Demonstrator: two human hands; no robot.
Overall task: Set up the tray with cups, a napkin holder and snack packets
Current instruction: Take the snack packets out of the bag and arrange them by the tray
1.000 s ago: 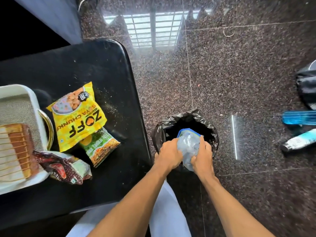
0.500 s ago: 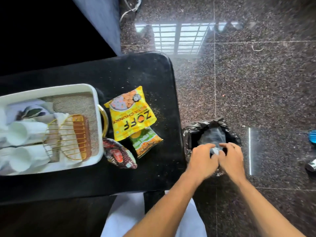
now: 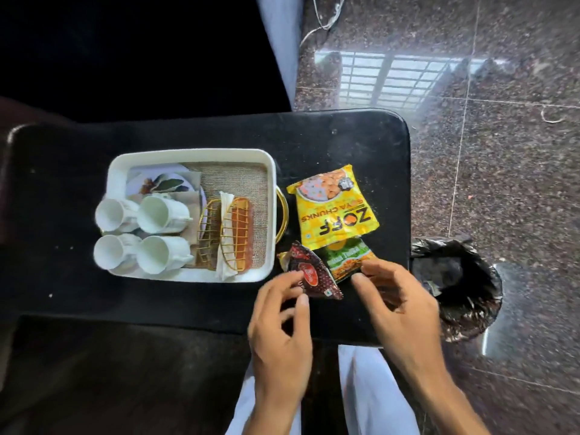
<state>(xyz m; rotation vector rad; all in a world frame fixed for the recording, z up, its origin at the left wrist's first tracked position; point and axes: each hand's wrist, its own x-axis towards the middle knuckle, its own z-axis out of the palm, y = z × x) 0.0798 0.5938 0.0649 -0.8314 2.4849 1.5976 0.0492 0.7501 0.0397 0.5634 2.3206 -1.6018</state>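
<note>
A white tray with a gold handle rests on the black table. Inside it lie several white cups on their sides and a gold wire napkin holder with a napkin. To the tray's right lie a yellow snack packet, a green packet and a dark red packet. My left hand hovers with spread fingers at the dark red packet's near edge. My right hand reaches with open fingers to the green packet's near corner. Neither hand holds anything.
A bin lined with a black bag stands on the granite floor just right of the black table. A white cable trails on the floor behind. My light trousers show below the table edge.
Both hands let go of the clear plastic wrapper in the bin and moved left over the table to the snack packets. The view swung left, showing the whole tray.
</note>
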